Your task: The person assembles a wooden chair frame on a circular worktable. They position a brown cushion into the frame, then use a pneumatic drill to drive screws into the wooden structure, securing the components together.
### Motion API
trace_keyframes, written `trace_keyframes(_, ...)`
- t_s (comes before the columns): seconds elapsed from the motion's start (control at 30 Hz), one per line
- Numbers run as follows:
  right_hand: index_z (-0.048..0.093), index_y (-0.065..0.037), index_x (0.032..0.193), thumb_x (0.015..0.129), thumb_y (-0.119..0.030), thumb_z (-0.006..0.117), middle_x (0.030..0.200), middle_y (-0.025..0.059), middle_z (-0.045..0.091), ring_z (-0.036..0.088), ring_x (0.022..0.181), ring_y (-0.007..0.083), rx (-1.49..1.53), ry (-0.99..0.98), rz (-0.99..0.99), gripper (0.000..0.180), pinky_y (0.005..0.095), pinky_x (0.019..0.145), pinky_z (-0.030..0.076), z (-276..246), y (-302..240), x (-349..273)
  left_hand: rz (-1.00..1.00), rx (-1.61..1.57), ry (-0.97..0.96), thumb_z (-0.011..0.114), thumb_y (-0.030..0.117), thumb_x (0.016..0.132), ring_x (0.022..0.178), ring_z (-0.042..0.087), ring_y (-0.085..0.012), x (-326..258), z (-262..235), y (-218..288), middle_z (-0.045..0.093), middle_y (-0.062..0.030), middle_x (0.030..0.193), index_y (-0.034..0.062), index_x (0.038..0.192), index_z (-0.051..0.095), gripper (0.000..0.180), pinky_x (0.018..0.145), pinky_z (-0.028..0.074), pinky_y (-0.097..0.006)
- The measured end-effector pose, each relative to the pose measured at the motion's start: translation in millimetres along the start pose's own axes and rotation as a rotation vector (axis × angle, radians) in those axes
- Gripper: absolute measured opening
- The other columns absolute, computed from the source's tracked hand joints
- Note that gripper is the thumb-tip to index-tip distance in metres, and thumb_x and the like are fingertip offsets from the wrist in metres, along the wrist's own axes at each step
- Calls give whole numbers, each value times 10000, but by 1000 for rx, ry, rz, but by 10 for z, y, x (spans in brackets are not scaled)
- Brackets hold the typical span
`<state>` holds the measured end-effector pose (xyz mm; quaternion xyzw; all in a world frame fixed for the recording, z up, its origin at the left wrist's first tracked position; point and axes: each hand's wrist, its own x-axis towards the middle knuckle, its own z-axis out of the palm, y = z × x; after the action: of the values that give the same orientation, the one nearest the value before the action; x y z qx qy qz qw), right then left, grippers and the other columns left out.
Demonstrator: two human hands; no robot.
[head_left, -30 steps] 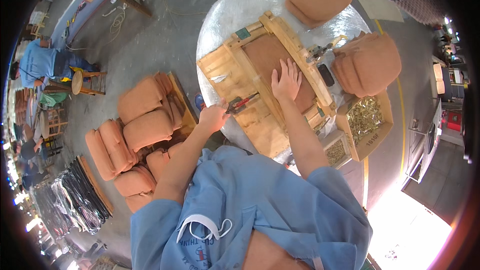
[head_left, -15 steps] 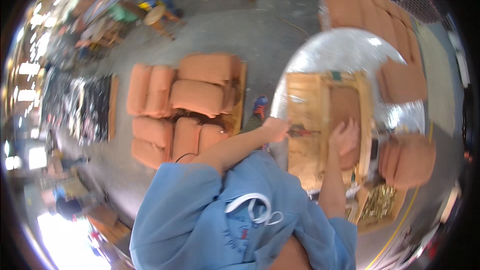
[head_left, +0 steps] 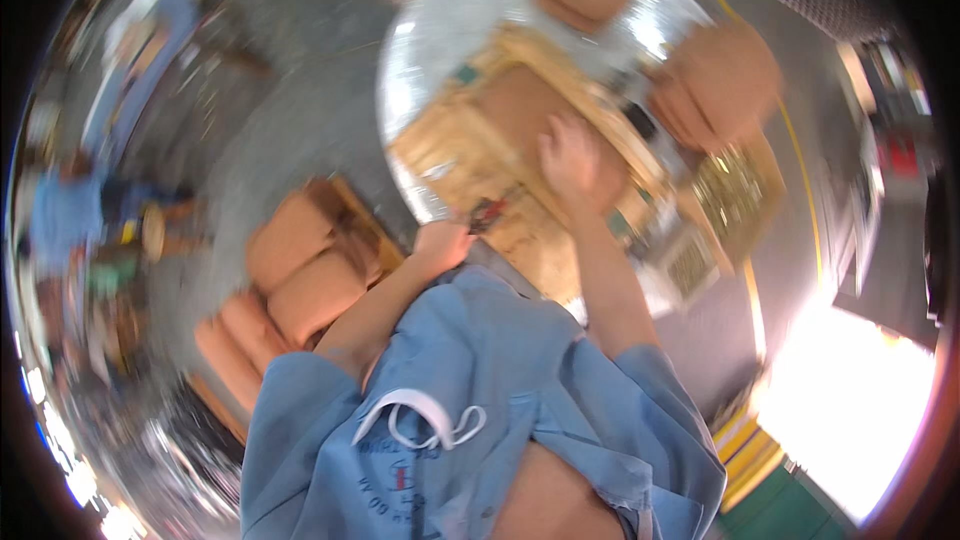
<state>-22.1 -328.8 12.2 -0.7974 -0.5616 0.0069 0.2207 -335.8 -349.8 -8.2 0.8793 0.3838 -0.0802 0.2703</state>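
My left hand is closed at the near left edge of a light wooden frame. A dark tool with red parts juts out from its fingers over the wood, its exact kind too blurred to name. Inside the frame lies a flat brown padded panel. My right hand rests on that panel with its fingers stretched out, smeared somewhat by motion. Under the frame is a round table with a shiny silvery covering.
Brown cushions sit stacked at the table's right and on a pallet at the left. An open box of shiny gold-coloured small pieces stands beside the table, near a smaller box. Another person in blue is at the far left.
My view has swung to the right, so the table and frame now appear further left and turned. The left hand still grips the tool; the right hand stays on the panel.
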Motion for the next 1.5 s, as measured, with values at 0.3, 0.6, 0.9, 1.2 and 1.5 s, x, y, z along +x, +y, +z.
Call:
trace_keyframes(0.3, 551, -170, 1514, 1020, -264, 650, 1661, 140, 441, 359, 1569, 364, 31, 165, 537, 513, 563, 1276, 266, -15, -369, -1474, 174, -430, 458, 686, 380, 1016, 1141, 703, -357, 1242, -1010, -235, 753, -162, 1212, 72, 1261, 726, 396, 971, 547, -459)
trace_keyframes(0.6, 584, -9, 1354, 1025, -234, 650, 1357, 243, 584, 552, 1284, 449, 66, 780, 1218, 404, 508, 1096, 449, -36, -590, -1868, -365, -695, 423, 597, 511, 1034, 1199, 645, -444, 2945, -1327, -1176, 677, -267, 1306, -63, 1363, 583, 661, 1010, 502, -509)
trace_keyframes(0.9, 594, 40, 1355, 1076, -529, 467, 1400, 290, 598, 544, 1355, 441, 371, 613, 1769, 646, 522, 1142, 442, -148, 420, -1463, -155, -292, 17, 458, 303, 1091, 1034, 708, -412, 3501, -1027, -1054, 672, -313, 1261, -143, 1254, 614, 499, 863, 635, -564)
trace_keyframes(1.2, 632, -40, 1298, 1066, -530, 487, 1339, 221, 606, 549, 1294, 399, 222, 735, 1919, 561, 521, 1089, 460, -166, 512, -1147, -392, -532, -49, 334, 493, 1121, 1221, 625, -498, 3439, -980, -300, 574, -340, 1438, -191, 1447, 486, 773, 1066, 551, -563)
trace_keyframes(1.5, 681, -33, 1177, 1062, -528, 503, 1201, 222, 679, 605, 1170, 395, 68, 750, 1893, 538, 504, 1028, 494, -119, 535, -1119, -345, -465, -76, 329, 512, 1119, 1236, 615, -505, 3368, -924, 80, 567, -341, 1445, -192, 1453, 480, 794, 1075, 545, -561)
